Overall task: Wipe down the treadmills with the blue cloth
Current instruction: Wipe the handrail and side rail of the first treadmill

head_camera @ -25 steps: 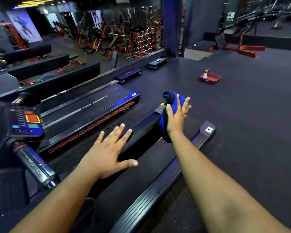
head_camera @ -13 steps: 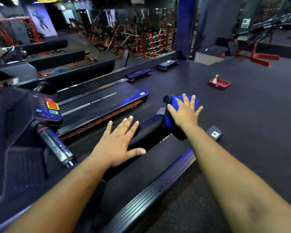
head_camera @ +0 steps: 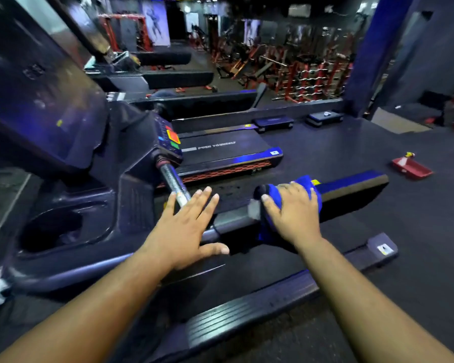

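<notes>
Since the earlier frames, the blue microfibre cloth (head_camera: 291,203) had been drawn back along the treadmill's dark side rail (head_camera: 351,186), nearer the body, and the view had swung left so the grey console housing (head_camera: 71,158) filled more of it. The right hand (head_camera: 292,214) was pressed flat on the cloth, fingers spread wide over it rather than closed round it, so the grip was an open palm pinning the fabric. The left hand (head_camera: 185,229) was laid open and empty on the black running belt (head_camera: 231,197), just beside the chrome handlebar (head_camera: 174,184). The rail's long axis ran away and rightward from the right hand, which was plainly the nearer one; unwiped rail seemed to lie both ahead and behind. The cloth looked bunched, draped over the rail's edge, blue with a darker fold at its left end.
</notes>
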`<state>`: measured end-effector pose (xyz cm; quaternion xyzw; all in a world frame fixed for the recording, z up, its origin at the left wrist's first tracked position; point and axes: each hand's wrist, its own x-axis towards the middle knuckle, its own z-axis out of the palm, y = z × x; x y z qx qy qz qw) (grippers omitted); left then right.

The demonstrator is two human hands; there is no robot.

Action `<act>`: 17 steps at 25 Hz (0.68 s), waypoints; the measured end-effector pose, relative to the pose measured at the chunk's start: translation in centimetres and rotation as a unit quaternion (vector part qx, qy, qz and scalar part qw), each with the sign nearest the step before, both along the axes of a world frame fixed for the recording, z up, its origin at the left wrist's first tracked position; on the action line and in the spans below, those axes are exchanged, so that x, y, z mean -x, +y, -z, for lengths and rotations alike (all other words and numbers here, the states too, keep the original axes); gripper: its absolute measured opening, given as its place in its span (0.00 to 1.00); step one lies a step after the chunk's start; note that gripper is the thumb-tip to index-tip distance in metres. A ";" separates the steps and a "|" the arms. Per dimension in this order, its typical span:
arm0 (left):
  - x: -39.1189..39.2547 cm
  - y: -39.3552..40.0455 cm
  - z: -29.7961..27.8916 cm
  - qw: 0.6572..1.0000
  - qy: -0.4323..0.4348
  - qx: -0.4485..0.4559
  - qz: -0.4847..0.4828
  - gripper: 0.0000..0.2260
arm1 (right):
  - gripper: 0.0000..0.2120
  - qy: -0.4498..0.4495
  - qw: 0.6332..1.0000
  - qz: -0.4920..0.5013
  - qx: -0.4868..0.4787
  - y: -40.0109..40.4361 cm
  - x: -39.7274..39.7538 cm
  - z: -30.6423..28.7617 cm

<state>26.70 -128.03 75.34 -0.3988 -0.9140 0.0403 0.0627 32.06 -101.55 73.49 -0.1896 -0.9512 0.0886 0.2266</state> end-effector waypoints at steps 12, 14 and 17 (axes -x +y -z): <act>-1.9 -14.9 1.1 0.999 0.039 -0.009 -0.011 0.49 | 0.35 -0.052 0.985 -0.150 -0.073 -18.7 -0.7 0.0; -1.7 -17.0 1.1 0.999 0.034 -0.016 -0.022 0.50 | 0.37 -0.036 0.972 -0.220 -0.079 -23.7 -0.8 0.4; -1.2 -21.2 0.5 0.998 0.017 -0.017 -0.059 0.50 | 0.41 -0.104 0.925 -0.348 -0.116 -22.2 1.4 -2.1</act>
